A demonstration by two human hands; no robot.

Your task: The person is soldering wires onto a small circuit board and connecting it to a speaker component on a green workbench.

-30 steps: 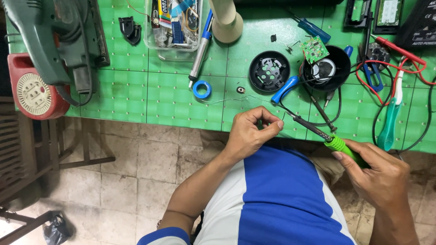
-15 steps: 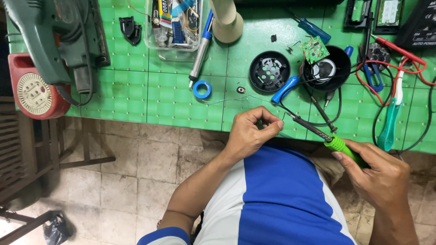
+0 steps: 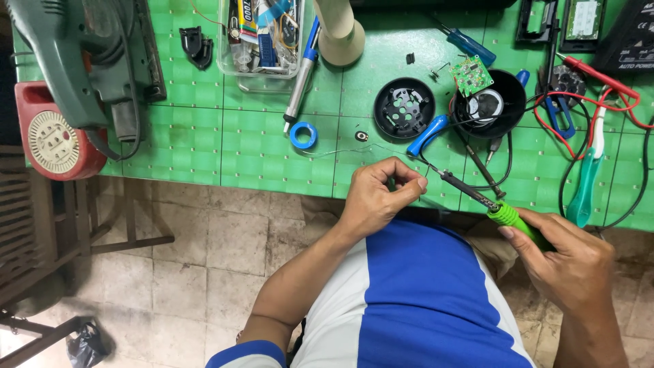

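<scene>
Left hand: fingertips pinched together on a small part, too small to identify, at the near edge of the green mat. Thin wire trailing left from the pinch across the mat. Right hand: fingers clamped around the green handle of the soldering iron, tip angled up-left, just beside the left fingertips.

Advised practice:
- Brace both wrists against the mat edge for steadiness.
- Bring the tip to the joint, not the fingers.
- Keep skin behind the hot metal.
- Keep the iron clear of the blue tool handle and the black cables nearby.
</scene>
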